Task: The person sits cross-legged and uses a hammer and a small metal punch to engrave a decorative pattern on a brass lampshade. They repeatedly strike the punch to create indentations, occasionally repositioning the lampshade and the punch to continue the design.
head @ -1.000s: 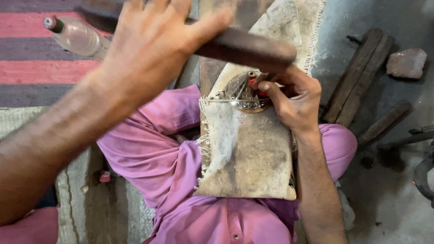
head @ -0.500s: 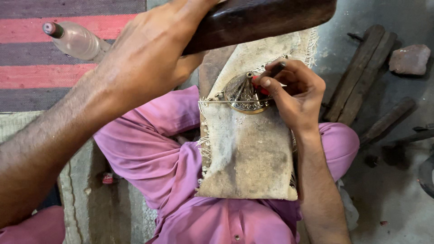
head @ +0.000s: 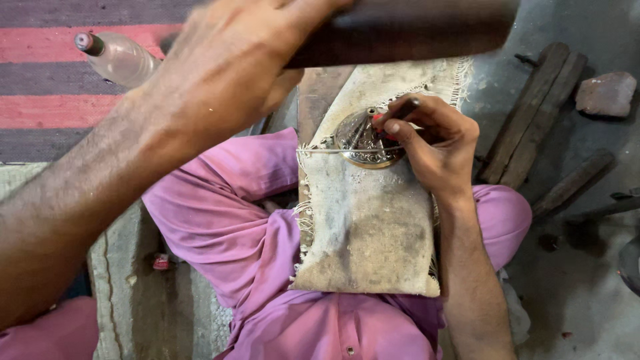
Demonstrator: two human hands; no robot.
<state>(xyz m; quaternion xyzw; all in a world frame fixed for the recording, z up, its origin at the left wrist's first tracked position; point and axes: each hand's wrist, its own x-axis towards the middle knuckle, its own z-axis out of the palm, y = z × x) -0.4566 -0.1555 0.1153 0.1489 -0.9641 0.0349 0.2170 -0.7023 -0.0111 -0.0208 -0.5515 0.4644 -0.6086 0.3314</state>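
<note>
Burlap lap cloth (head: pixel 373 233), wooden mallet (head: pixel 400 30) lying crosswise

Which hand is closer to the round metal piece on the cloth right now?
Right. The right hand rests against the round metal piece, its fingers holding a thin tool on it. The left hand is raised above and to the left, gripping a dark wooden block.

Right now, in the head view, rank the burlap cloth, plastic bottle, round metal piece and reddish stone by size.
1. burlap cloth
2. plastic bottle
3. round metal piece and reddish stone: look alike, unranked.
</note>
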